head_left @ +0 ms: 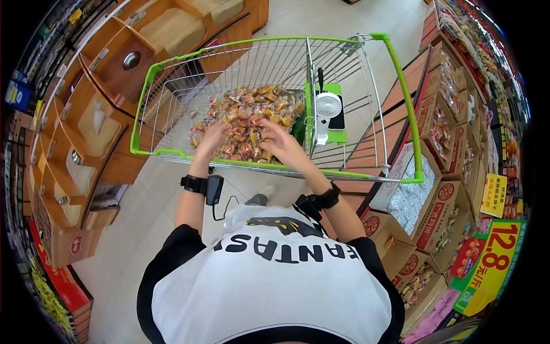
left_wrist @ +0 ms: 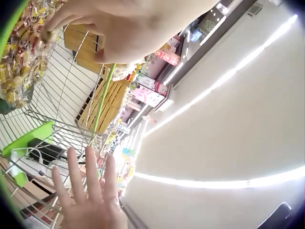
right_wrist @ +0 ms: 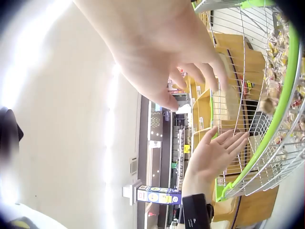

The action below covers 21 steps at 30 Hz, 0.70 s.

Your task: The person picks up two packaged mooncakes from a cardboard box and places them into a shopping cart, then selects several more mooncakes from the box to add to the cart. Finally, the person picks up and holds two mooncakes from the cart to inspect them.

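A large pile of small wrapped sweets (head_left: 246,117) in clear, red and yellow wrappers lies in a green-rimmed shopping cart (head_left: 401,92). At the pile's left near edge is my left hand (head_left: 212,139), palm turned inward and fingers extended, as the right wrist view shows. My right hand (head_left: 285,146) reaches over the right near side of the pile, fingers spread and slightly bent. Neither hand holds anything. A small brown piece (right_wrist: 267,106) appears beyond the left fingertips in the right wrist view, blurred. Each wrist wears a black strapped camera.
Behind the cart's divider, a white handheld fan (head_left: 328,105) and a dark phone-like object lie by a green panel (head_left: 334,136). Something dark green (head_left: 298,129) sits beside the sweets. Wooden grain bins (head_left: 97,123) stand left; cardboard boxes of sweets (head_left: 441,212) line the right.
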Each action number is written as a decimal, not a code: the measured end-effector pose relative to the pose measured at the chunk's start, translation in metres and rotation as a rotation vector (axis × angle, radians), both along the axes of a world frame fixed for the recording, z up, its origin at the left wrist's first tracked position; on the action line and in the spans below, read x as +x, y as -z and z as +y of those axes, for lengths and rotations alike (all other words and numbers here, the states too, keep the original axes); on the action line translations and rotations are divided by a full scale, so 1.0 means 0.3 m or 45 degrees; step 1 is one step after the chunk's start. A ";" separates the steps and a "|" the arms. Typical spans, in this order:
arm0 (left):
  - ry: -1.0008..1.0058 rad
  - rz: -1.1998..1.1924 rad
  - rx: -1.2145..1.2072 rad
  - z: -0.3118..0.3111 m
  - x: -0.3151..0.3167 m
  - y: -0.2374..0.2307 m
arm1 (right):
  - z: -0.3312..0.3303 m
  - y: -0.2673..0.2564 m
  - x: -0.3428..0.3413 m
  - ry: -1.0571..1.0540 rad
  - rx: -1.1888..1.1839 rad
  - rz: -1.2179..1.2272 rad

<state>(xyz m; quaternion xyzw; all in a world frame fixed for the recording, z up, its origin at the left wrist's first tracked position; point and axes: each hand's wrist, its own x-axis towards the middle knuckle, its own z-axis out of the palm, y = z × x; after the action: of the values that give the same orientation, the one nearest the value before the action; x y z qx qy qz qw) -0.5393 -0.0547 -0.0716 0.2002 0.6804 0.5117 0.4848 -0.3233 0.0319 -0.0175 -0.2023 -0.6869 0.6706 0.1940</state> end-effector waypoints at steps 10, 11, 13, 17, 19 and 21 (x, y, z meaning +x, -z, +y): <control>0.521 -0.046 -0.043 0.038 0.212 -0.016 | -0.037 -0.036 0.218 -0.017 0.230 -0.227; 0.567 -0.049 -0.011 0.049 0.237 -0.025 | -0.041 -0.048 0.237 -0.043 0.226 -0.239; 0.666 -0.005 0.041 0.062 0.296 -0.058 | -0.049 -0.071 0.275 -0.025 0.263 -0.267; 0.916 -0.037 0.216 0.102 0.388 -0.043 | -0.076 -0.077 0.361 0.107 0.239 -0.274; 0.997 0.036 0.250 0.119 0.431 -0.057 | -0.081 -0.070 0.414 0.134 0.220 -0.275; 1.072 0.069 0.338 0.133 0.462 -0.048 | -0.089 -0.074 0.470 0.166 0.201 -0.277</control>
<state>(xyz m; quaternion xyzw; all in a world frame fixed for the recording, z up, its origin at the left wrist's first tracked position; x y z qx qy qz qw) -0.4008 -0.0147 -0.0572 0.5339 0.4804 0.3469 0.6032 -0.1824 0.0053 0.0047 -0.3022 -0.7399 0.5744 0.1770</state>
